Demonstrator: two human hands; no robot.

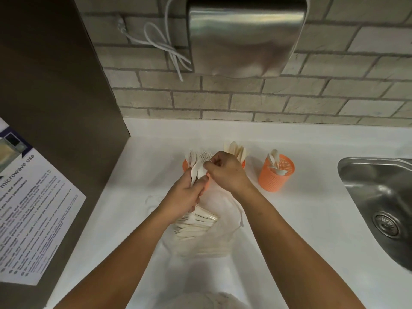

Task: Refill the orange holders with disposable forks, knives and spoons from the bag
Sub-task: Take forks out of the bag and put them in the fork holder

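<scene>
Three orange mesh holders stand in a row on the white counter. The left holder [185, 165] has forks in it, the middle holder [243, 163] has knives [236, 148], and the right holder [277, 175] has a few spoons. My left hand [186, 194] grips a bunch of white spoons [199, 170] just in front of the left holder. My right hand [225, 169] pinches the top of one of them. A clear bag [207, 233] of white cutlery lies on the counter under my forearms.
A steel sink [379, 204] is set into the counter at the right. A metal dispenser [243, 34] hangs on the brick wall above, with a white cable [160, 43] beside it. A dark panel with a printed notice [29, 208] stands at the left.
</scene>
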